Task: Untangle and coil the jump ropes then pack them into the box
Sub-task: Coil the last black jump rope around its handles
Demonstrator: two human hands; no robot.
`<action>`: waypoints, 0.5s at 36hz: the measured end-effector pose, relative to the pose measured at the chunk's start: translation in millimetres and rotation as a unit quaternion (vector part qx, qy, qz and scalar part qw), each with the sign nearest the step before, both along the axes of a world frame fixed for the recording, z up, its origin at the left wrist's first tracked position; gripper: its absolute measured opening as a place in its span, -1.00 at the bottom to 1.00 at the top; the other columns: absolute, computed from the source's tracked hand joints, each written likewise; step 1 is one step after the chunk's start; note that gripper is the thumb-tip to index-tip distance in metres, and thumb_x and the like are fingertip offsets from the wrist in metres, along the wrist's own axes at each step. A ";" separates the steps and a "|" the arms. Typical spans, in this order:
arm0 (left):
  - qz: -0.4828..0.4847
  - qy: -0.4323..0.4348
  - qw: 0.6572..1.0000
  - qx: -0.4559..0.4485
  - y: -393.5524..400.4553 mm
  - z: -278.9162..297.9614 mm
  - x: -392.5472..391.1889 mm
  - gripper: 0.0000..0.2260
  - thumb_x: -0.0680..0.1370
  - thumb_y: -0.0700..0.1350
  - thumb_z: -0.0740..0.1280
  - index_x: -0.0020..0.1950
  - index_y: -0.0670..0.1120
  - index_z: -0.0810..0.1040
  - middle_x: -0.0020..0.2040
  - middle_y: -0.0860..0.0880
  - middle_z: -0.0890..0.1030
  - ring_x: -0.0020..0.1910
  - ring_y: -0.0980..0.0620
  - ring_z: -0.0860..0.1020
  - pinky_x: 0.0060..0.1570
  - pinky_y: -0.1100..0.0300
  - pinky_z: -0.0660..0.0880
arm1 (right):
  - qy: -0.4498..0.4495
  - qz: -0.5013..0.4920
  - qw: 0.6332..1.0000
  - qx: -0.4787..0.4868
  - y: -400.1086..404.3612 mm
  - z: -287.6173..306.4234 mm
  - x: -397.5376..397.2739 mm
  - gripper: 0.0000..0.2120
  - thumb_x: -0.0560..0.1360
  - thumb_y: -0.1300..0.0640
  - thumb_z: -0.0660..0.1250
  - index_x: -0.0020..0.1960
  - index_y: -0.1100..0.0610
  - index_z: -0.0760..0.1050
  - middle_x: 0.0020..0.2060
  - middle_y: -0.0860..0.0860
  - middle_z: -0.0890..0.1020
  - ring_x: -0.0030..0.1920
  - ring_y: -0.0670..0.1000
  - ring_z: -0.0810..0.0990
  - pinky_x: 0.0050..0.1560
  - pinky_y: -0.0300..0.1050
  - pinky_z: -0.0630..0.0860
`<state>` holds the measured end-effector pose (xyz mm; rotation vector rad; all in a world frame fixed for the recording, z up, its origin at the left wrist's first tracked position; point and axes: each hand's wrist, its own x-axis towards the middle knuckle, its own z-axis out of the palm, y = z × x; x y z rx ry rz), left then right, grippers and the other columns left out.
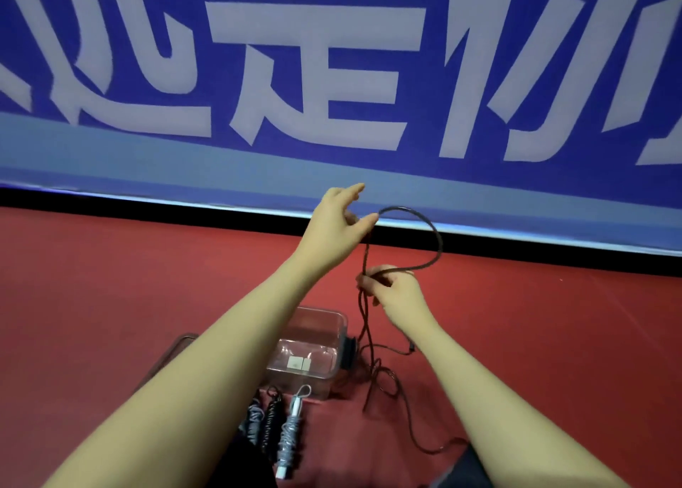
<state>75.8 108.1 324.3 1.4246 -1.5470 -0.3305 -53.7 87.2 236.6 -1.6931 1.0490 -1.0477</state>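
A dark jump rope [437, 242] forms a loop in the air between my hands. My left hand [337, 221], raised high, pinches the top of the loop between thumb and fingers, index finger extended. Lower and to the right, my right hand [395, 290] grips the rope where its strands cross. The rest of the rope hangs down and lies tangled on the red floor [535, 340] beside a clear plastic box [324, 325]. Three coiled jump ropes lie in front of the box: a grey one [291, 432], a black one [271, 417] and another [252, 419] partly hidden by my left arm.
A blue banner [332, 81] with large white characters stands behind, with a black strip at its base. A dark frame-like object [177, 343] lies left of the box, mostly hidden by my left arm. Dark clothing shows at the bottom edge.
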 end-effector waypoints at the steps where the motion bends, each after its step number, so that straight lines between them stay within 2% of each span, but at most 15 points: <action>1: 0.009 -0.003 1.000 0.023 0.5 -7.4 0.4 -0.56 0.55 -0.12 0.32 0.42 -0.10 0.35 0.19 -0.01 0.42 -0.25 0.16 0.50 -0.09 0.34 0.36 | -0.027 -0.011 0.999 0.015 -0.5 -1.5 1.3 -0.87 0.48 0.33 0.36 -0.21 0.16 0.52 -0.35 0.05 0.57 -0.47 -0.23 0.48 -0.41 -0.38 0.40; 4: 0.027 -0.012 0.995 0.099 4.6 -35.0 3.0 -0.62 0.53 -0.22 0.27 0.35 -0.15 0.39 0.23 -0.08 0.46 -0.09 0.09 0.48 -0.03 0.33 0.33 | -0.092 -0.036 0.994 0.050 -2.5 -5.5 2.3 -0.95 0.52 0.32 0.32 -0.11 0.26 0.54 -0.36 0.05 0.59 -0.46 -0.23 0.50 -0.42 -0.35 0.45; 6: -0.005 -0.034 0.983 0.181 9.2 -56.7 2.5 -0.64 0.50 -0.21 0.28 0.31 -0.15 0.45 0.21 -0.08 0.48 0.00 0.05 0.46 0.05 0.28 0.35 | -0.133 -0.047 0.988 0.068 -5.7 -5.2 2.4 -0.90 0.52 0.31 0.32 -0.16 0.20 0.53 -0.36 0.05 0.60 -0.46 -0.21 0.50 -0.38 -0.33 0.47; 8: -0.060 -0.054 0.967 0.243 16.3 -77.9 1.4 -0.64 0.50 -0.17 0.32 0.30 -0.13 0.47 0.18 -0.06 0.46 0.01 0.02 0.46 0.07 0.25 0.35 | -0.153 -0.055 0.984 0.071 -8.7 -1.3 3.7 -0.85 0.51 0.30 0.33 -0.22 0.14 0.52 -0.37 0.05 0.61 -0.44 -0.18 0.51 -0.35 -0.30 0.49; 10: -0.096 -0.051 0.961 0.253 20.0 -95.4 -0.2 -0.76 0.51 -0.13 0.34 0.17 -0.11 0.55 0.07 -0.02 0.50 -0.09 0.06 0.46 0.01 0.22 0.38 | -0.167 -0.065 0.981 0.073 -12.8 2.2 5.5 -0.86 0.50 0.30 0.34 -0.22 0.16 0.53 -0.37 0.03 0.62 -0.44 -0.16 0.52 -0.33 -0.29 0.50; 12: -0.100 -0.044 0.966 0.234 17.6 -103.0 0.2 -0.90 0.54 -0.09 0.34 -0.08 -0.10 0.59 -0.10 0.02 0.52 -0.22 0.11 0.44 -0.10 0.21 0.36 | -0.190 -0.077 0.975 0.084 -16.9 4.8 5.9 -0.91 0.50 0.30 0.34 -0.19 0.23 0.53 -0.36 0.04 0.62 -0.45 -0.16 0.52 -0.35 -0.30 0.50; 14: -0.086 -0.045 0.972 0.215 11.6 -103.3 2.9 -0.81 0.54 -0.08 0.35 -0.21 -0.15 0.57 -0.17 -0.01 0.50 -0.25 0.09 0.44 -0.15 0.19 0.34 | -0.220 -0.086 0.966 0.104 -20.2 6.1 5.1 -0.94 0.51 0.29 0.35 -0.11 0.29 0.54 -0.33 0.07 0.63 -0.43 -0.15 0.52 -0.36 -0.31 0.50; 16: -0.086 -0.025 0.973 0.212 6.3 -100.5 5.6 -0.81 0.53 -0.09 0.38 -0.28 -0.09 0.55 -0.19 0.01 0.51 -0.32 0.13 0.45 -0.21 0.19 0.38 | -0.238 -0.090 0.960 0.119 -23.3 5.8 3.4 -0.92 0.51 0.26 0.35 -0.08 0.29 0.55 -0.31 0.07 0.64 -0.38 -0.11 0.54 -0.34 -0.31 0.50; 18: -0.086 -0.009 0.974 0.208 2.0 -100.4 7.0 -0.78 0.53 -0.11 0.38 -0.33 -0.04 0.52 -0.31 0.07 0.49 -0.42 0.18 0.42 -0.29 0.20 0.41 | -0.237 -0.082 0.960 0.125 -26.9 3.3 2.8 -0.90 0.53 0.24 0.33 -0.04 0.28 0.55 -0.27 0.05 0.64 -0.33 -0.10 0.55 -0.33 -0.30 0.49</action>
